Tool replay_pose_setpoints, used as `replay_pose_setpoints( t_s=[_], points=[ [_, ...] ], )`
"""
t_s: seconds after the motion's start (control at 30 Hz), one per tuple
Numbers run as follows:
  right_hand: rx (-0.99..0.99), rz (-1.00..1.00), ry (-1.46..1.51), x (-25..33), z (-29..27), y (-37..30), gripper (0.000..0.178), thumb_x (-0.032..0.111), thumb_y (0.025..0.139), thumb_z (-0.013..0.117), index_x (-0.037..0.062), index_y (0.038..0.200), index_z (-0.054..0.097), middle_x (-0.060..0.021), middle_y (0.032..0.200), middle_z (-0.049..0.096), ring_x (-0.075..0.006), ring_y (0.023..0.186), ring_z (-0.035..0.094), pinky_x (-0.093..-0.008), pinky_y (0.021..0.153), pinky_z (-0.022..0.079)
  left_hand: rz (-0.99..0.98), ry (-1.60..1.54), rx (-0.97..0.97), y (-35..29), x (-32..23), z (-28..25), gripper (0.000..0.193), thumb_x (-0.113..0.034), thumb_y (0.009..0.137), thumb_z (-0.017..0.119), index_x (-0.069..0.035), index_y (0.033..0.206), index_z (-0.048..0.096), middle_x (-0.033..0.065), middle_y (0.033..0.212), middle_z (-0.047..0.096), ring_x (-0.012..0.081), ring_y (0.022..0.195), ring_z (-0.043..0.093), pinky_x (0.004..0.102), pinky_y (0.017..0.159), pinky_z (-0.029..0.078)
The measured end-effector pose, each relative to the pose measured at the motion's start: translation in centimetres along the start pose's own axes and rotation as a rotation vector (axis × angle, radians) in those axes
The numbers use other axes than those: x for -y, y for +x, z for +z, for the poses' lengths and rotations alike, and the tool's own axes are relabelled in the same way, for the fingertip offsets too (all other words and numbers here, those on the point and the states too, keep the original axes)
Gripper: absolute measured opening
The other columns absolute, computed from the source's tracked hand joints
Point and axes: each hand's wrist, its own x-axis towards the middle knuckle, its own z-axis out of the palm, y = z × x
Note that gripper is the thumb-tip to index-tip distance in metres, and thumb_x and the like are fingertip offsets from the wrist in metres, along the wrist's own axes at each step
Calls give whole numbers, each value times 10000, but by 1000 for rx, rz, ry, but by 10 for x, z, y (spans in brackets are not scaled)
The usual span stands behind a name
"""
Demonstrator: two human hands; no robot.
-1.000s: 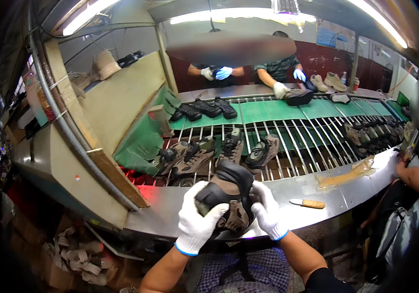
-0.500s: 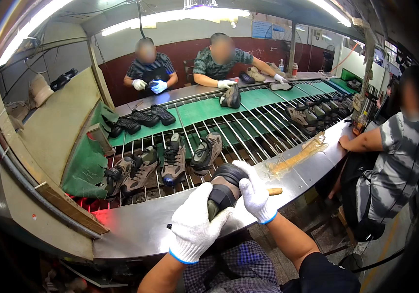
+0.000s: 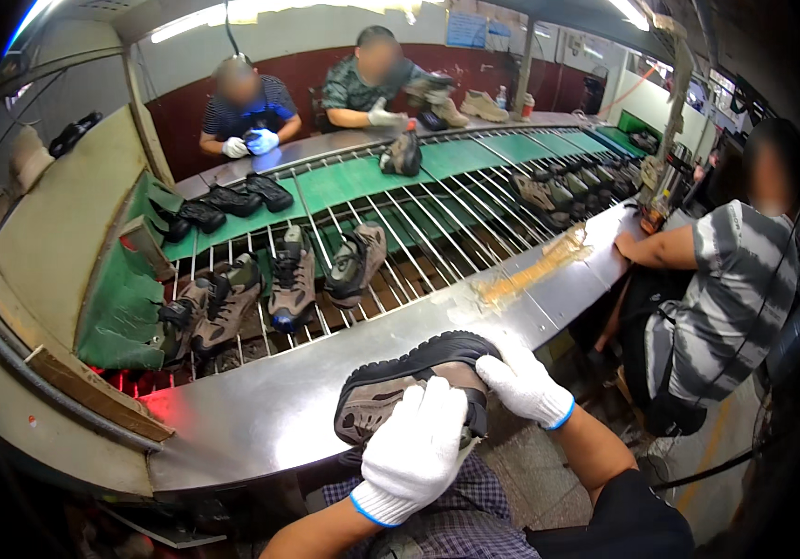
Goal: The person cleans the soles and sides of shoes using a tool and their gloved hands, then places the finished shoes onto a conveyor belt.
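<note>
A grey-brown and black sports shoe (image 3: 386, 404) is held on its side in front of me, over the near edge of the metal bench. Its chunky black sole faces away from me, and the toe points left. My left hand (image 3: 416, 443), in a white knit glove, grips the near side of the upper around its middle. At the heel end, my gloved right hand (image 3: 526, 382) is closed with its fingers against the shoe. Part of the shoe's opening lies hidden behind the left hand.
A steel ledge (image 3: 307, 396) borders a roller rack (image 3: 418, 256). Several grey-brown shoes (image 3: 292, 279) stand on it, with black shoes (image 3: 269, 192) on the green belt (image 3: 325, 184) beyond. Two people sit opposite; another person (image 3: 735, 298) is at the right. Yellowed tape (image 3: 535, 268) covers part of the ledge.
The shoe has turned sideways, showing its side and sole edge. My left hand has shifted onto its upper. The wooden handle beside my right hand no longer shows. The view has swung right.
</note>
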Motion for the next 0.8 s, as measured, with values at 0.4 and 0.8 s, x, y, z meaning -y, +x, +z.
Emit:
replay_pose_setpoints(
  t_s=[0.4, 0.8],
  points=[
    [452, 270, -298, 19, -15, -23, 592, 482, 1015, 643, 31, 1398, 625, -267, 1187, 743, -387, 1094, 745, -455, 974, 578, 230, -68, 215, -52, -17, -10, 409, -154, 846, 716, -28, 1235, 723, 194, 1220, 734, 393, 1009, 734, 404, 821, 656],
    [916, 595, 900, -61, 107, -14, 956, 254, 1037, 682, 29, 1726, 58, -195, 1680, 357, -242, 1493, 432, -385, 1242, 396, 138, -166, 243, -134, 4, -43, 390, -139, 822, 743, -80, 1208, 738, 125, 1265, 723, 304, 1140, 716, 387, 934, 651]
  ],
)
